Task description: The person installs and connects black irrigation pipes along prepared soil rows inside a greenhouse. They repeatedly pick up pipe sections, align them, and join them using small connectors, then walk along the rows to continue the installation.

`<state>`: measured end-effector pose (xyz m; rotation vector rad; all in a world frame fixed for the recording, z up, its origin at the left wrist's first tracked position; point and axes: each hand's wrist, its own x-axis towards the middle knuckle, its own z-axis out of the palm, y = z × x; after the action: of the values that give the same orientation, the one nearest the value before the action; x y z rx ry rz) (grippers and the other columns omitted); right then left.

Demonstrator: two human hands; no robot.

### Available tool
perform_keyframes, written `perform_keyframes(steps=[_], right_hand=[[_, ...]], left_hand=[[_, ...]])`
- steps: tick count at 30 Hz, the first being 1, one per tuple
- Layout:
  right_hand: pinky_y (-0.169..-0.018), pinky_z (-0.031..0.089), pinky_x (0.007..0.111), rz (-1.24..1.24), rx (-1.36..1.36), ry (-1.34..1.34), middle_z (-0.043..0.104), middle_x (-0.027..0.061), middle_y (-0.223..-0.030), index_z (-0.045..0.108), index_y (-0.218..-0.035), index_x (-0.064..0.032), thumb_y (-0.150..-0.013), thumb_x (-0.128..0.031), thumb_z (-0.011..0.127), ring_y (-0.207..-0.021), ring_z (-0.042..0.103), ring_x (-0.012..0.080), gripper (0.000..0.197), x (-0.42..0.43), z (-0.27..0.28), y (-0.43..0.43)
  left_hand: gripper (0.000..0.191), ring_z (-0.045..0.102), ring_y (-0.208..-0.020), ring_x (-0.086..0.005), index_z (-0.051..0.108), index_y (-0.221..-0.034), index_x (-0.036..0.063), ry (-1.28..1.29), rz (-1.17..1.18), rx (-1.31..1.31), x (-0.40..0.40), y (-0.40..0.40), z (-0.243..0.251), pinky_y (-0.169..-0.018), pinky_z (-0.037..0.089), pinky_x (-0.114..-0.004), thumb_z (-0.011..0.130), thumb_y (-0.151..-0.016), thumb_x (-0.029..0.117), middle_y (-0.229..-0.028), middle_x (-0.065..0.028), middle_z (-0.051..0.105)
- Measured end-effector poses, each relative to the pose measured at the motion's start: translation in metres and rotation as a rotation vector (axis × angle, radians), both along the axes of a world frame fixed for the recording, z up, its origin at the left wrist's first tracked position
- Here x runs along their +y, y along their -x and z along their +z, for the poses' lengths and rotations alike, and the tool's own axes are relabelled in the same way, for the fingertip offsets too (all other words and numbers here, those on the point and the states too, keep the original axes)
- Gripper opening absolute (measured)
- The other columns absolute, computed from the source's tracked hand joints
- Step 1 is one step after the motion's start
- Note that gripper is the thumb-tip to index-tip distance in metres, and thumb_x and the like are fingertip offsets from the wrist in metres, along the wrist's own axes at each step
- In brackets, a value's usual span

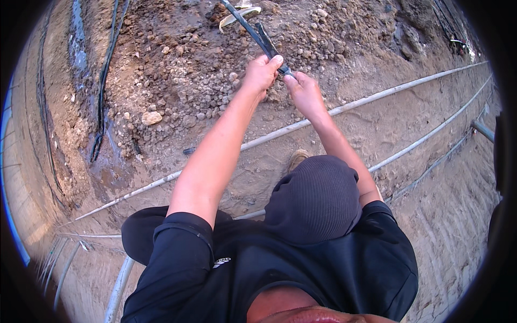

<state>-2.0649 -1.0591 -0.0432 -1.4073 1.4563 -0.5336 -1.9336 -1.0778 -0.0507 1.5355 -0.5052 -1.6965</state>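
Note:
A black cable (246, 24) slants down from the top edge, above the stony soil. My left hand (259, 74) is closed around it, thumb on top. Alongside the cable, a short black strip or sleeve (265, 36) sticks up from the same grip. Just right of it, my right hand (303, 89) pinches the cable's near end (287, 72), where something greyish shows. My fingers hide most of that end, so whether it is bare or covered cannot be told.
Pale pipes (347, 106) run across the ground between my hands and my bent knee (317, 198). Dark cables (103, 89) lie in a wet rut at left. Clods and stones (151, 118) cover the soil; a pale curved strip (238, 17) lies beyond the cable.

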Motion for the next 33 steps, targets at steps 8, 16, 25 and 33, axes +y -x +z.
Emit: perform_keyframes(steps=[8,16,25,33], right_hand=[[-0.045,0.037,0.027,0.036,-0.141,-0.319,0.050,0.0008,-0.056,0.055,-0.073,-0.0014,-0.086,-0.021,0.049,-0.048,0.047,0.0106,0.024,-0.018,0.005,-0.013],[-0.039,0.036,0.020,-0.022,-0.442,-0.368,0.050,0.0006,-0.057,0.050,-0.074,-0.0049,-0.087,-0.020,0.046,-0.044,0.045,0.0078,0.020,-0.031,0.031,-0.001],[-0.041,0.035,0.020,0.026,-0.856,-0.066,0.049,0.0023,-0.057,0.051,-0.077,-0.0011,-0.086,-0.015,0.047,-0.045,0.043,0.0075,0.017,-0.046,0.106,0.021],[-0.040,0.034,0.020,-0.198,-0.736,-0.148,0.047,0.0025,-0.055,0.051,-0.075,-0.0020,-0.086,-0.016,0.048,-0.044,0.042,0.0083,0.018,-0.036,0.060,0.046]], left_hand=[[0.015,0.038,-0.046,-0.0035,0.053,-0.077,0.0126,0.116,0.123,0.062,0.013,0.005,-0.009,-0.041,0.029,-0.018,0.055,-0.085,0.025,-0.059,0.0056,0.048],[0.035,0.042,-0.051,-0.0061,0.054,-0.080,0.0103,0.070,-0.027,0.134,0.002,-0.003,0.006,-0.046,0.033,-0.021,0.049,-0.084,0.045,-0.061,0.0040,0.048],[0.029,0.042,-0.050,-0.0067,0.053,-0.090,0.0048,-0.006,-0.006,-0.017,0.016,-0.042,0.023,-0.044,0.034,-0.021,0.047,-0.087,0.033,-0.061,0.0023,0.046],[0.021,0.043,-0.051,-0.0075,0.055,-0.089,0.0043,-0.053,-0.001,-0.092,0.039,-0.056,0.008,-0.046,0.036,-0.021,0.048,-0.085,0.024,-0.063,0.0011,0.049]])
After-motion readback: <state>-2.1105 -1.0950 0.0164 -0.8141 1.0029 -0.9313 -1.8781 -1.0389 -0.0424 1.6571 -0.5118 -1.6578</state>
